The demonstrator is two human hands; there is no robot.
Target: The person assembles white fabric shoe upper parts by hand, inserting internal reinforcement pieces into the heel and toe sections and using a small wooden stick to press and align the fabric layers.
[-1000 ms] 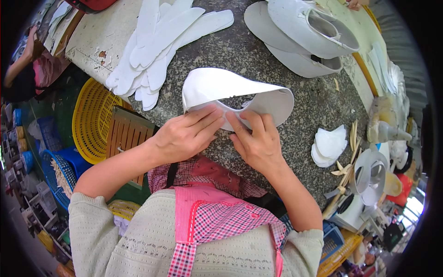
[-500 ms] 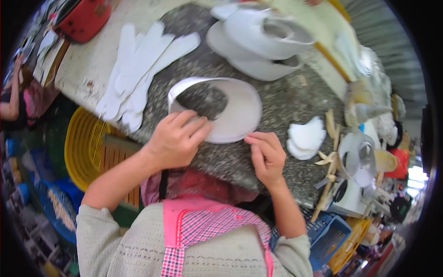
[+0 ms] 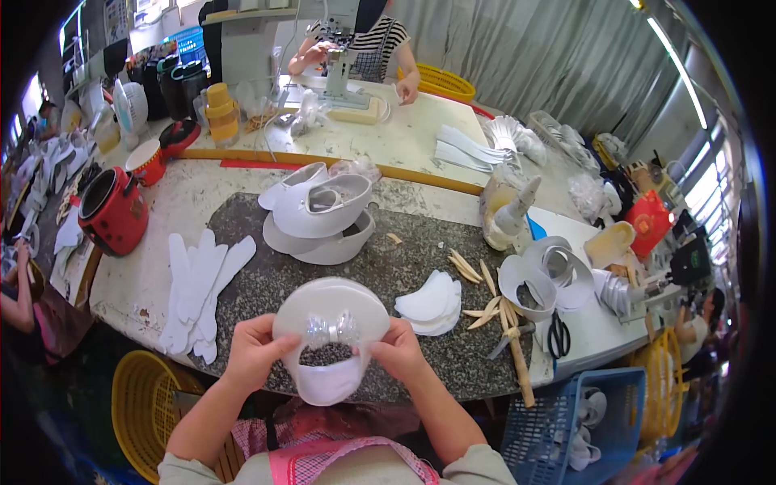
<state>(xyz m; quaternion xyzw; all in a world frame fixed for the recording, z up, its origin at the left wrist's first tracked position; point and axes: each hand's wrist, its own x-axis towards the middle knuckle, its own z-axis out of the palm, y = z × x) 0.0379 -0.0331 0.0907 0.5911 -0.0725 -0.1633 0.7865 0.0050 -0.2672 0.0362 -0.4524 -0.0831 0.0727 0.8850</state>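
Observation:
Between my hands, over the dark speckled slab, is a white shoe upper with a clear glittery bow on its toe part. My left hand pinches its left edge, thumb on top. On the opposite edge my right hand grips it the same way, fingers mostly underneath. Farther off sits a small pile of white shoe uppers. Flat white insole-shaped pieces lie fanned out to the left. A short stack of curved white pieces rests just beyond my right hand.
On the right lie wooden sticks, black scissors and rolls of white strip. A red pot stands far left. Yellow and blue baskets flank the table. Across it, a person works at a sewing machine.
The shoe upper is lifted off the slab and turned, its opening now toward me and its bow showing. Both hands now hold its sides. The view has tilted up.

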